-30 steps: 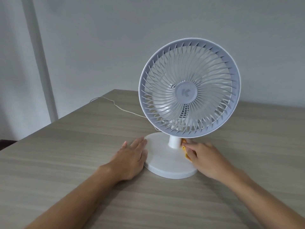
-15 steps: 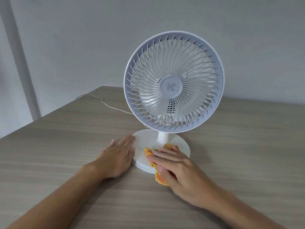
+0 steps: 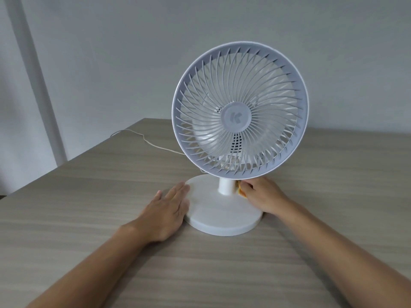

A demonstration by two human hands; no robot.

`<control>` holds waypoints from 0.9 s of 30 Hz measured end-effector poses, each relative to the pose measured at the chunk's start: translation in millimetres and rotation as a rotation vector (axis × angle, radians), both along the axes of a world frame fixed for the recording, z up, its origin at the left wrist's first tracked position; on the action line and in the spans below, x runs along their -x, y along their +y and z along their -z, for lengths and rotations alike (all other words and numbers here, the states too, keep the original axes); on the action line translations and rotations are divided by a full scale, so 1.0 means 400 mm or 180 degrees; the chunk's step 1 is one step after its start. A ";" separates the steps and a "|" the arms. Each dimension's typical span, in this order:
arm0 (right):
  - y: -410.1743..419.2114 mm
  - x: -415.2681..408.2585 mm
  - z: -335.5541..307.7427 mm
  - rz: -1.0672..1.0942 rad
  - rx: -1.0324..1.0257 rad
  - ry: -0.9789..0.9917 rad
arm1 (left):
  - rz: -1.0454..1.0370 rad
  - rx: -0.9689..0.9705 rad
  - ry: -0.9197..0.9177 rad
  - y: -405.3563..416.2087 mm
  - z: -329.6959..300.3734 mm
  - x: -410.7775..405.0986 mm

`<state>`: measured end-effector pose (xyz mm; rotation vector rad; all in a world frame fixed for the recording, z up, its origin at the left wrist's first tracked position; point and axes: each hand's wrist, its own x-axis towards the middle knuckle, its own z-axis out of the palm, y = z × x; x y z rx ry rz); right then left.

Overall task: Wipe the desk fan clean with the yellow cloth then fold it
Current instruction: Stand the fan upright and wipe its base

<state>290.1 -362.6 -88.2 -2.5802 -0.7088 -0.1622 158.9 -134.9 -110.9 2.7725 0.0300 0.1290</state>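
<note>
A white desk fan (image 3: 240,114) stands upright on a wooden table (image 3: 89,196), its round grille above a short neck and a round white base (image 3: 218,216). My left hand (image 3: 166,210) lies flat on the table, fingers together, pressed against the base's left rim. My right hand (image 3: 264,194) rests on the right side of the base, next to the neck, gripping the yellow cloth (image 3: 241,191). Only a small orange-yellow edge of the cloth shows between my fingers and the neck.
A thin white cord (image 3: 144,138) runs from behind the fan across the table toward its far left edge. A grey wall rises behind the table, with a pale vertical strip (image 3: 37,74) at the left.
My right hand has swept the cloth from the front of the base back to the right side of the neck. The left hand stays against the base. The view has shifted.
</note>
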 end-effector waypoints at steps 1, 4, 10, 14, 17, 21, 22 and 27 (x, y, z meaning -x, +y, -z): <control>0.004 0.000 0.000 0.0031 -0.0002 -0.0005 | -0.0019 -0.0024 -0.0032 -0.001 0.003 0.000; -0.007 0.039 -0.005 -0.0024 -0.0029 -0.0093 | -0.0084 -0.0161 -0.0135 -0.007 0.010 0.004; -0.010 0.180 0.028 -0.0340 -0.0059 -0.0958 | -0.0112 -0.0273 -0.0177 -0.010 0.009 0.002; 0.046 0.262 0.030 -0.0778 -0.0054 -0.1402 | -0.0101 -0.0310 -0.0160 -0.009 0.014 0.000; 0.087 0.262 0.018 -0.1075 -0.0094 -0.1197 | -0.0075 -0.0262 -0.0130 -0.001 0.016 -0.003; 0.057 0.254 0.015 -0.1308 -0.0213 -0.0798 | -0.0056 -0.0286 -0.0160 0.000 0.011 -0.003; 0.035 0.253 0.013 -0.1311 -0.0256 -0.0694 | -0.0053 -0.0272 -0.0163 -0.001 0.011 -0.004; -0.050 0.195 -0.002 -0.0810 -0.0355 -0.0463 | -0.0038 -0.0157 -0.0141 0.004 0.012 -0.009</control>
